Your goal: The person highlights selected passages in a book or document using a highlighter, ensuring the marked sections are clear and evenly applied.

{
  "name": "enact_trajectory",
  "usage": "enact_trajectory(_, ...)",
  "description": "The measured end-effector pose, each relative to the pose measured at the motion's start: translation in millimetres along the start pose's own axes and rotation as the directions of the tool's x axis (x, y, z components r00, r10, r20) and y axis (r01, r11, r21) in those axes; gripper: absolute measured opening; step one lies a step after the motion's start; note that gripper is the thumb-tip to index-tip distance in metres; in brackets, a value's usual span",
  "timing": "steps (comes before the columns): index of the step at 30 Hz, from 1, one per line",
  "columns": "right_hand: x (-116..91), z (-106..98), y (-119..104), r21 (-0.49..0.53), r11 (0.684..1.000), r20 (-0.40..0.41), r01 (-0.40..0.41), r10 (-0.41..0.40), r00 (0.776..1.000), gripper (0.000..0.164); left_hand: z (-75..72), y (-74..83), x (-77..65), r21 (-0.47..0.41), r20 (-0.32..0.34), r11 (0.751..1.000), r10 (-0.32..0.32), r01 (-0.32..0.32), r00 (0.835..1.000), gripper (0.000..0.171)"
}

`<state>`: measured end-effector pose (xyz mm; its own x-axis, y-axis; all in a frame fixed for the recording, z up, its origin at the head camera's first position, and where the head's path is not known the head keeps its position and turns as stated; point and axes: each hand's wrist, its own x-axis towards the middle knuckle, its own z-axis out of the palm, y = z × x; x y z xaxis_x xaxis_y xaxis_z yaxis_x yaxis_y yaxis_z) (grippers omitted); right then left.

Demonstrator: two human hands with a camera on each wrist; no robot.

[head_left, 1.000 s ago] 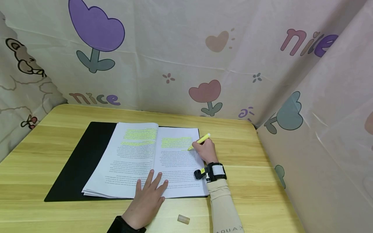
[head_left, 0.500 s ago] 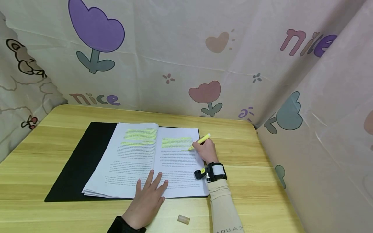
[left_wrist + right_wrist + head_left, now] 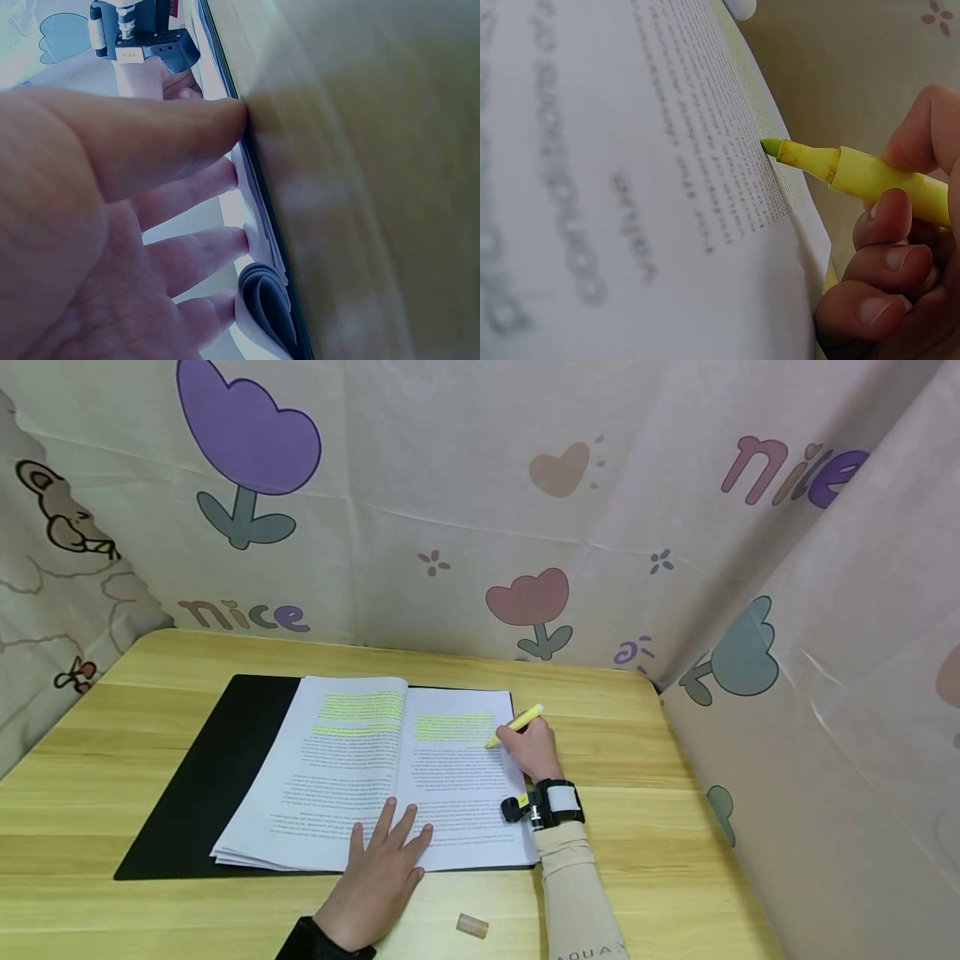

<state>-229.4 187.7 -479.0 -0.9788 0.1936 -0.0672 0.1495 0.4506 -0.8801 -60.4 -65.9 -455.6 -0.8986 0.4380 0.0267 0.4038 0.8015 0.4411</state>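
Observation:
My right hand pinches a yellow highlighter, slanted with its tip down at a text line on the right page. In the right wrist view, the uncapped highlighter has its green-yellow tip right at the print, thumb and fingers round the barrel. Spread out, my left hand rests its straight fingers on the lower part of the pages, near the fold. Its thumb lies along the paper's near edge in the left wrist view. Yellow bands mark the upper lines of the left page and right page.
Beneath the pages lies a black folder, its cover spread to the left on the wooden table. A small greyish cap lies on its side near the front. Patterned curtains stand behind and at both sides.
The highlighter tip and my right hand have shifted very slightly to the right along the line. My left hand, the pages and the cap have stayed in place.

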Motion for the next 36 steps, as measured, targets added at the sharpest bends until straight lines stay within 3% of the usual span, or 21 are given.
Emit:
enact_trajectory(27,-2.5,-2.8,0.1,-0.001,1.0,-0.031,0.017,-0.017,0.999,0.018,-1.3,-0.5,-0.7,-0.011,-0.008,1.0,0.013,-0.013,1.0,0.042)
enact_trajectory(36,-0.7,-3.9,1.5,-0.002,1.0,-0.022,-0.015,0.015,1.0,0.019,-1.1,-0.8,-1.3,-0.019,-0.013,1.0,0.015,-0.016,1.0,0.042)
